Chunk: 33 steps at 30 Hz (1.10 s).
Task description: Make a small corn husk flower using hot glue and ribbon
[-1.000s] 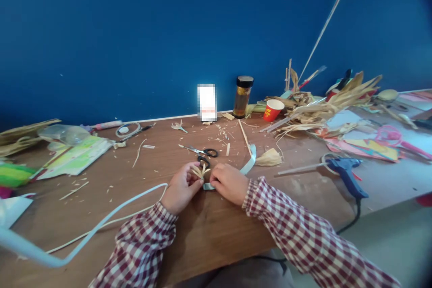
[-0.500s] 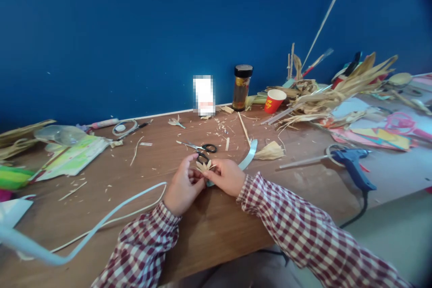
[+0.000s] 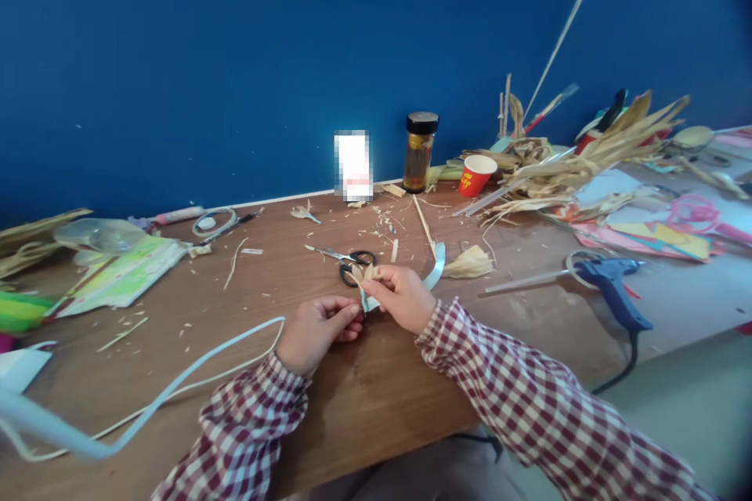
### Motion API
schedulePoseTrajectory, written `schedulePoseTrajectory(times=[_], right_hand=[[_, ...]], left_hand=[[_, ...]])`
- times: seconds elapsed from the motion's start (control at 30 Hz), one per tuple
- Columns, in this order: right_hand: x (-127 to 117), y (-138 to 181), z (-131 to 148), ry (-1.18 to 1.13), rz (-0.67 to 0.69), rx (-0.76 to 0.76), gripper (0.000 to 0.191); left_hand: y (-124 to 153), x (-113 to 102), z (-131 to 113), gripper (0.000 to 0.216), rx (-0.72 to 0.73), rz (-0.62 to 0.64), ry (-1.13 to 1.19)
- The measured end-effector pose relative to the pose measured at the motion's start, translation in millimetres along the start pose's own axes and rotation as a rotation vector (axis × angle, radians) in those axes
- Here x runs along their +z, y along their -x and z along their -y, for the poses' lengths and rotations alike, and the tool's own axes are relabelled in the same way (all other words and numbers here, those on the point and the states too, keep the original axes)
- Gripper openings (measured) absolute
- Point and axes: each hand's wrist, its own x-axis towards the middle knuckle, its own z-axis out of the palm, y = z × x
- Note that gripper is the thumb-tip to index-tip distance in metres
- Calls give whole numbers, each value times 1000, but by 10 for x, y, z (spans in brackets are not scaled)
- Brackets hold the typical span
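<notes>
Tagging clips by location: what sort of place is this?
Probably a craft workbench: dried husks, scissors and a blue glue gun lie on a scrap-strewn wooden table, and the right hand pinches a small husk piece.

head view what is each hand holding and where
Right hand pinches a small husk piece at its base, plus a pale strip near its end. Left hand: cannot be told.

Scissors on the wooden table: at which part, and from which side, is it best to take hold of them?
Take the scissors by their black finger loops, coming from the right. They lie flat with the blades pointing left, and the loops end beside the right hand, so that hand could likely reach them without crossing the blade tips.
</notes>
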Motion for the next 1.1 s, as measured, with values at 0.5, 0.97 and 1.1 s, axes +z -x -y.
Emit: schedulePoseTrajectory(times=[0.5,0.97,1.1], right_hand=[[47,22,-4,140,-26,-73,29],[-22,2,-9,308,75,64,18],[-21,21,0,351,73,52,11]], left_hand=[[-24,9,37,28,16,43,-22],[-53,11,52,29,45,-19,7],[-40,40,43,26,81,-66,-37]])
